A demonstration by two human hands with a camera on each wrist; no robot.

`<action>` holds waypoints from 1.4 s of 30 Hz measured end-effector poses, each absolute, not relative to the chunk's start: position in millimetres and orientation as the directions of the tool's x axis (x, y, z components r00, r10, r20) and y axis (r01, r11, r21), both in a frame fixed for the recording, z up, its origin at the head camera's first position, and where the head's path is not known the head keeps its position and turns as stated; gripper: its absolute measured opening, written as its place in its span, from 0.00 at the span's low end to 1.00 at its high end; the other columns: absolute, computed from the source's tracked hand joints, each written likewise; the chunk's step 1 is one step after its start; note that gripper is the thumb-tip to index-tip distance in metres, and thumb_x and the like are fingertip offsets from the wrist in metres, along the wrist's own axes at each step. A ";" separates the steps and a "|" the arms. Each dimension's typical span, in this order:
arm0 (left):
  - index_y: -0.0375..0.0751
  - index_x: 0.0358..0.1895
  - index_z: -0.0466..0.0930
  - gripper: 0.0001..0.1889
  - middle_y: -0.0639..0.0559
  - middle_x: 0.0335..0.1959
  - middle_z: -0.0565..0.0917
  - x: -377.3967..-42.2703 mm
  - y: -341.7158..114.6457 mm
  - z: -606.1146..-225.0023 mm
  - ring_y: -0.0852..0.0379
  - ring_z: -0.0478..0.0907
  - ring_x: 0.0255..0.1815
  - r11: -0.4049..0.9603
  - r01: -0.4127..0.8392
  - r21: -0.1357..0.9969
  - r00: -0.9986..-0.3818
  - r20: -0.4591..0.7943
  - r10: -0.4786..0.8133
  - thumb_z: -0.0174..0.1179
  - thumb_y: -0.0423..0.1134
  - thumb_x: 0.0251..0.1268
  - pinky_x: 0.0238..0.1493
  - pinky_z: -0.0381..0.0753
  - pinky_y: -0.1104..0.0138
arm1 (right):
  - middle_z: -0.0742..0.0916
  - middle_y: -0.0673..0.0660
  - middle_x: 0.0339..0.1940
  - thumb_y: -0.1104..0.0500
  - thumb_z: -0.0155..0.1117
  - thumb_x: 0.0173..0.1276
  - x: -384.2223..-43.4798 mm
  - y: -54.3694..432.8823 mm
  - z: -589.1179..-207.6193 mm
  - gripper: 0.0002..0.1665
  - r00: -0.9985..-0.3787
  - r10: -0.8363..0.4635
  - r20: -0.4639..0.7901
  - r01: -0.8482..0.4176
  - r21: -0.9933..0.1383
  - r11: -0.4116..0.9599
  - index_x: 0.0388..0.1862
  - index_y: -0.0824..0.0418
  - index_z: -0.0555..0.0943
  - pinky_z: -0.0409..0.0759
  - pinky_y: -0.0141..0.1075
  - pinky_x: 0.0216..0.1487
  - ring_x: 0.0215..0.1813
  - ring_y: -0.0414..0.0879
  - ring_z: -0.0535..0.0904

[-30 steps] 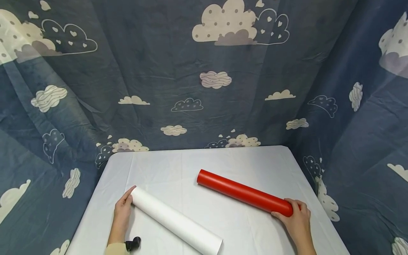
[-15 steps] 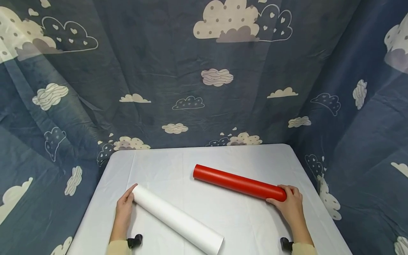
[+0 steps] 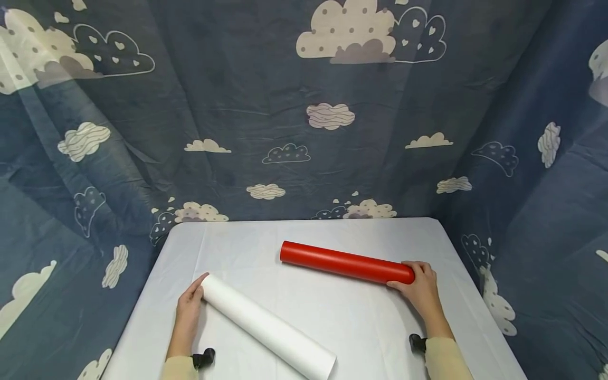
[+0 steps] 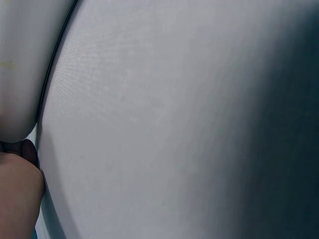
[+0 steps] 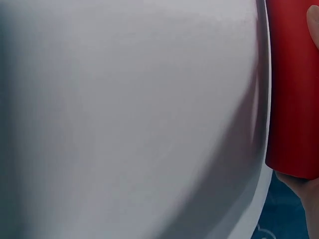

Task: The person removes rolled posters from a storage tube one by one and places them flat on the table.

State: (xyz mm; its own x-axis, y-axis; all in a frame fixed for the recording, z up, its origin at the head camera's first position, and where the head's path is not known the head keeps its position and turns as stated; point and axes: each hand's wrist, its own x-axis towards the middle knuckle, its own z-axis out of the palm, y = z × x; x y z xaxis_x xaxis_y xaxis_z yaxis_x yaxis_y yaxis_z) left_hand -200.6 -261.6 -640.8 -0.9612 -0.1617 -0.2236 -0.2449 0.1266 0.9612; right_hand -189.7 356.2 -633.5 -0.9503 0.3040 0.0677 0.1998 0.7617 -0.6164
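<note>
A long white roll (image 3: 268,324) lies slantwise across the near left of the table, its lower end cut off by the bottom of the head view. At its upper left end, my left hand (image 3: 188,306) holds it with thumb and fingers at the end. Farther back on the right is a glossy red roll (image 3: 342,263) of similar length. My right hand (image 3: 420,287) grips its right end, thumb on the near side and fingers over the top. In the right wrist view the red roll (image 5: 294,94) shows with a fingertip on it. Whether the rolls are paper or plastic sheet, I cannot tell.
A white cloth covers the table (image 3: 247,237). Dark blue curtains (image 3: 266,79) with printed clouds hang behind it and on both sides. Black camera mounts sit on the left wrist (image 3: 204,358) and right wrist (image 3: 417,343).
My right hand has moved the red roll leftward and farther back, turning it closer to level across the table. The left hand and the white roll stay nearly in place.
</note>
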 end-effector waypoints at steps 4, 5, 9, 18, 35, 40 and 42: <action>0.46 0.82 0.65 0.25 0.49 0.87 0.61 -199.4 -262.1 -640.7 0.51 0.49 0.90 0.119 -0.249 0.961 -0.961 -0.229 -0.156 0.40 0.44 0.91 0.88 0.51 0.57 | 0.69 0.71 0.72 0.42 0.85 0.58 -203.8 351.5 -632.7 0.49 -0.955 0.289 0.065 0.189 -0.615 0.765 0.72 0.59 0.75 0.81 0.68 0.60 0.70 0.70 0.63; 0.46 0.83 0.65 0.25 0.49 0.87 0.60 -198.9 -262.5 -640.5 0.51 0.49 0.90 0.117 -0.251 0.961 -0.960 -0.233 -0.153 0.40 0.43 0.91 0.88 0.51 0.56 | 0.69 0.71 0.72 0.43 0.85 0.58 -207.8 350.2 -632.6 0.49 -0.956 0.285 0.064 0.187 -0.615 0.766 0.72 0.59 0.75 0.81 0.69 0.60 0.70 0.70 0.63; 0.47 0.83 0.65 0.25 0.50 0.87 0.60 -198.3 -264.0 -639.1 0.51 0.48 0.90 0.117 -0.265 0.957 -0.957 -0.247 -0.150 0.40 0.43 0.91 0.89 0.50 0.55 | 0.70 0.71 0.72 0.44 0.85 0.58 -224.4 344.5 -631.7 0.48 -0.963 0.262 0.065 0.170 -0.609 0.775 0.72 0.59 0.75 0.81 0.69 0.62 0.71 0.70 0.63; 0.46 0.82 0.65 0.25 0.50 0.86 0.62 -198.7 -265.3 -637.6 0.52 0.49 0.90 0.122 -0.266 0.956 -0.956 -0.245 -0.162 0.40 0.42 0.91 0.88 0.51 0.56 | 0.71 0.71 0.70 0.44 0.85 0.58 -258.9 331.7 -627.0 0.46 -0.977 0.188 0.098 0.093 -0.603 0.793 0.70 0.61 0.76 0.76 0.69 0.65 0.70 0.70 0.64; 0.43 0.82 0.66 0.24 0.47 0.85 0.63 -198.8 -262.8 -641.1 0.50 0.53 0.89 0.105 -0.220 0.970 -0.964 -0.199 -0.178 0.41 0.40 0.90 0.77 0.60 0.82 | 0.73 0.69 0.70 0.43 0.86 0.56 -300.1 294.1 -620.0 0.47 -0.985 0.134 0.104 0.049 -0.583 0.811 0.71 0.58 0.77 0.79 0.67 0.65 0.71 0.68 0.65; 0.42 0.81 0.68 0.24 0.45 0.85 0.64 -200.0 -260.7 -642.0 0.48 0.54 0.88 0.119 -0.204 0.972 -0.966 -0.180 -0.187 0.42 0.42 0.90 0.74 0.62 0.83 | 0.72 0.69 0.71 0.44 0.86 0.57 -309.7 291.2 -620.0 0.47 -0.987 0.126 0.095 0.048 -0.581 0.812 0.71 0.58 0.77 0.78 0.67 0.66 0.71 0.68 0.65; 0.43 0.80 0.69 0.24 0.44 0.85 0.64 -200.8 -260.3 -642.3 0.46 0.54 0.88 0.131 -0.198 0.971 -0.966 -0.172 -0.192 0.42 0.42 0.90 0.75 0.63 0.81 | 0.72 0.70 0.71 0.44 0.85 0.58 -313.8 290.2 -619.7 0.47 -0.989 0.120 0.091 0.045 -0.581 0.812 0.72 0.58 0.76 0.78 0.66 0.66 0.71 0.69 0.65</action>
State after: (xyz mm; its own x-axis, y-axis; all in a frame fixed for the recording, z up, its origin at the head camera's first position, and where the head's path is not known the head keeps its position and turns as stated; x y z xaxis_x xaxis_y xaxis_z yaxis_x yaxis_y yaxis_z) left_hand -200.8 -260.3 -642.3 -0.9664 -0.1916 -0.1715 -0.1984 0.1309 0.9713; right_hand -313.8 290.2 -619.7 -0.9886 0.1197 0.0908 0.0449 0.8123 -0.5815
